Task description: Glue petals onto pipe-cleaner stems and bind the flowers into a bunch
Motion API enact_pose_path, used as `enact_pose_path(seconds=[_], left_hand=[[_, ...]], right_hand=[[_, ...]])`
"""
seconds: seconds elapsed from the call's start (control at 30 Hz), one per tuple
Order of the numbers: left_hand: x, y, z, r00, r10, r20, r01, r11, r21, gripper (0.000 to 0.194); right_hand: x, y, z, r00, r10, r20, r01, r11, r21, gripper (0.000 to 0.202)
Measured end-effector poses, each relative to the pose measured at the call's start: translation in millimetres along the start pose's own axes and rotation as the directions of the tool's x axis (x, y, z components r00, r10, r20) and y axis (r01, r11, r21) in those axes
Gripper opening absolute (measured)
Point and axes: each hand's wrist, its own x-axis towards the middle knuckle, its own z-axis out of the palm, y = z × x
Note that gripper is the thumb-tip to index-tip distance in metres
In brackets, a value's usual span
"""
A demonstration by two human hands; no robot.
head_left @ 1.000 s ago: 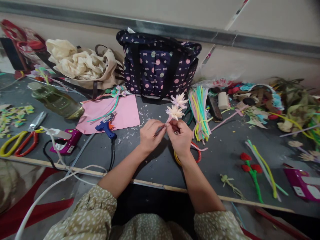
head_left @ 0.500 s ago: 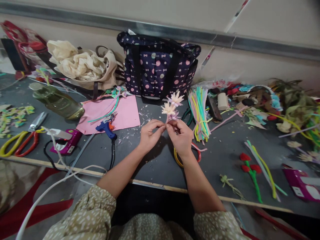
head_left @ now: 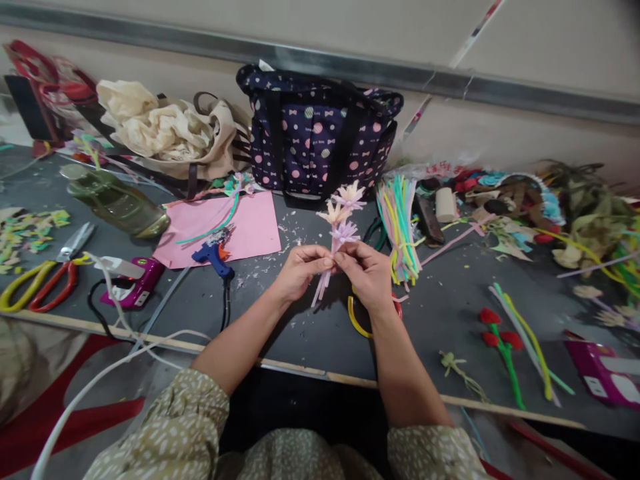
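Both my hands pinch a small bunch of pipe-cleaner flowers [head_left: 345, 231] over the middle of the dark table. Its cream and lilac blooms point up and away, and pale pink-lilac stems stick out below my fingers. My left hand [head_left: 304, 268] grips the bunch from the left, thumb and forefinger closed. From the right, my right hand [head_left: 367, 270] holds the same stems with closed fingertips. Partly under my right hand lie scissors with yellow and red handles [head_left: 357, 317]. A tied bundle of coloured pipe cleaners [head_left: 399, 230] lies just to the right.
A pink sheet [head_left: 255, 223] carries a blue glue gun [head_left: 215, 259]. Left are a green bottle [head_left: 117, 203], large scissors [head_left: 65, 263] and a purple device [head_left: 135, 283]. Behind stands a navy bag [head_left: 320, 133]. Red pipe-cleaner flowers [head_left: 500, 333] lie at right.
The flower bunch has tilted, so its stems now show below my fingers and a lilac bloom shows more fully. My right hand has shifted slightly right.
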Motion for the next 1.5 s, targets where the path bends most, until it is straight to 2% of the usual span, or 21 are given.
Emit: enact_pose_path(seconds=[0.1, 0.23, 0.37, 0.47, 0.57, 0.7, 0.8, 0.9, 1.03, 1.17, 1.37, 1.5], left_hand=[[0, -2, -0.3, 0.996, -0.082, 0.036, 0.085, 0.992, -0.090, 0.026], [1, -5, -2.5, 0.985, -0.120, 0.127, 0.141, 0.974, -0.177, 0.027], [1, -6, -3.6, 0.970, -0.162, 0.180, 0.199, 0.957, -0.213, 0.029], [1, -5, -1.5, 0.965, -0.195, 0.173, 0.230, 0.951, -0.208, 0.030], [1, -2, 1.7, 0.980, -0.171, 0.103, 0.187, 0.966, -0.180, 0.027], [2, -2, 3.7, 0.999, -0.034, -0.016, 0.033, 0.999, -0.039, 0.023], [3, -3, 2.6, 0.995, 0.057, -0.081, -0.052, 0.997, 0.059, 0.022], [3, -4, 0.7, 0.993, 0.076, -0.094, -0.068, 0.994, 0.081, 0.021], [3, -3, -0.8, 0.999, 0.034, -0.014, -0.034, 0.999, 0.013, 0.019], [3, -2, -2.7, 0.996, -0.063, 0.069, 0.070, 0.993, -0.098, 0.022], [2, -3, -7.4, 0.968, -0.165, 0.190, 0.199, 0.964, -0.174, 0.030], [1, -5, -9.8, 0.948, -0.187, 0.259, 0.238, 0.955, -0.180, 0.030]], right_hand=[[-1, 3, 1, 0.996, 0.084, 0.038, -0.088, 0.990, 0.108, 0.015], [-3, 7, 2, 0.982, 0.162, 0.093, -0.177, 0.966, 0.188, 0.019], [-3, 6, 3, 0.977, 0.176, 0.118, -0.200, 0.948, 0.246, 0.018], [-2, 5, 2, 0.983, 0.160, 0.086, -0.175, 0.962, 0.209, 0.018], [-1, 5, 1, 0.996, 0.084, -0.034, -0.082, 0.995, 0.054, 0.016], [-1, 7, 3, 0.988, -0.062, -0.143, 0.036, 0.983, -0.177, 0.011], [-1, 9, 4, 0.983, -0.105, -0.152, 0.066, 0.968, -0.242, 0.012], [0, 10, 3, 0.985, -0.124, -0.116, 0.096, 0.970, -0.222, 0.009], [1, 10, 1, 0.994, -0.079, -0.075, 0.067, 0.986, -0.152, 0.009], [0, 9, 0, 0.999, 0.021, -0.027, -0.022, 0.999, -0.029, 0.014], [-2, 6, 1, 0.990, 0.119, 0.074, -0.130, 0.977, 0.167, 0.017], [-2, 7, 1, 0.973, 0.181, 0.142, -0.209, 0.955, 0.209, 0.018]])
